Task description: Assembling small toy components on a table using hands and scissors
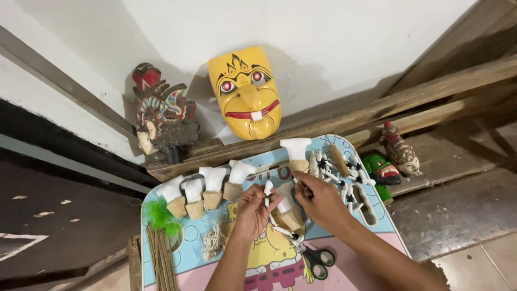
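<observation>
The left hand (252,211) pinches a small white figure piece (267,189) between curled fingers (264,200). The right hand (323,202) grips a thin tool (300,185) at it, fingers clenched. Below lies a colourful cartoon-printed worktop (371,223) carrying white-and-tan wooden pieces (214,186), straw bundles and black-handled scissors (318,260). Behind, a glossy yellow carved mask (246,94) leans on the white wall.

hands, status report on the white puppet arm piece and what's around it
Left hand pinching white jointed piece. Right hand gripping thin tool beside it. Scissors lying just below, white-painted figures lined up behind.
</observation>
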